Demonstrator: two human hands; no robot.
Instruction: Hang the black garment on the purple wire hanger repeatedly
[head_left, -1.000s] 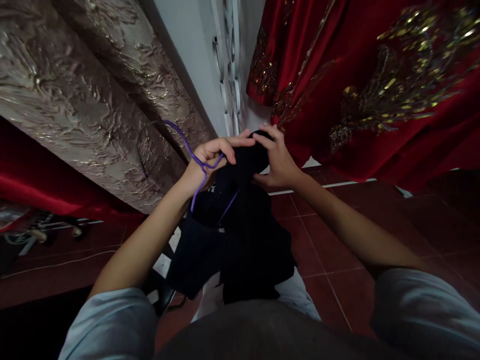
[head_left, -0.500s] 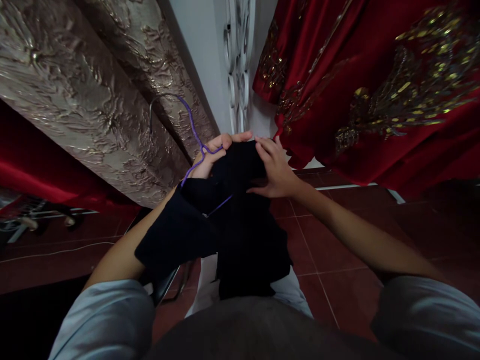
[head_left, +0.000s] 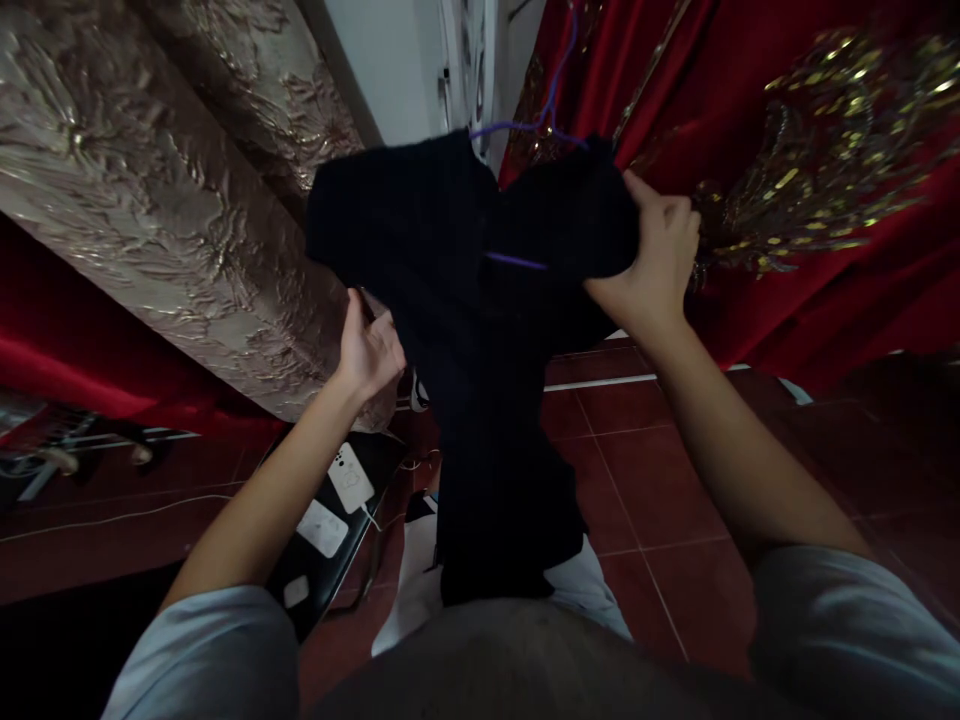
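Note:
A dark garment (head_left: 480, 340), navy to black and apparently a top, hangs over a purple clothes hanger (head_left: 551, 108) and drapes down in front of my lap. Part of the hanger's lower bar shows as a short purple line at the front opening. My right hand (head_left: 660, 260) grips the garment at its right shoulder, thumb below and fingers curled behind. My left hand (head_left: 371, 350) is open, thumb up, beside the garment's left edge under the spread sleeve. Whether its fingertips touch the cloth I cannot tell.
Embossed beige fabric (head_left: 187, 200) hangs at left, red cloth with gold sequins (head_left: 810, 160) at right. A black seat or table (head_left: 330, 560) at lower left bears a white phone (head_left: 350, 478) on a cable and other small white items. Red tiles (head_left: 637, 470) cover the floor.
The hanger and garment have swung up and right, the hook now toward the red cloth. My left hand has come out of the garment and let go; my right hand now holds the right shoulder.

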